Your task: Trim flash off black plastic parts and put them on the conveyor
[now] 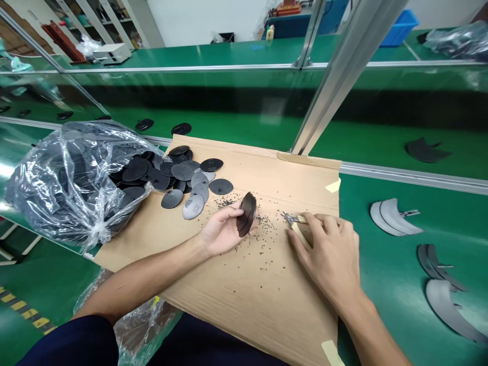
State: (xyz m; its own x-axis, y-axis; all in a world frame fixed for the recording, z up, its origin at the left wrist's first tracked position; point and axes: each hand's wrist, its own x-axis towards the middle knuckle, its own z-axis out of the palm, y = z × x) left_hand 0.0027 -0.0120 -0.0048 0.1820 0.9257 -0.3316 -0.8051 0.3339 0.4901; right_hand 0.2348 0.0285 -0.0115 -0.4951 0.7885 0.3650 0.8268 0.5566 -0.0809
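Observation:
My left hand (221, 229) grips a few black plastic discs (247, 214) stacked together, held tilted on edge above the cardboard sheet (244, 295). On the right, my right hand (330, 249) is closed around a pair of nippers (297, 220) with pale handles, their metal jaws pointing left at the cardboard. Small black plastic scraps (263, 222) lie scattered between the two hands. A loose heap of black discs (182, 172) sits beyond my left hand, spilling from a clear plastic bag (64, 183) with more discs inside.
An aluminium post (339, 71) rises behind the cardboard, with a rail along its far edge. Curved grey and black parts (392, 217) lie on the green table at right. Beyond the rail is a green surface with several black discs (181, 128).

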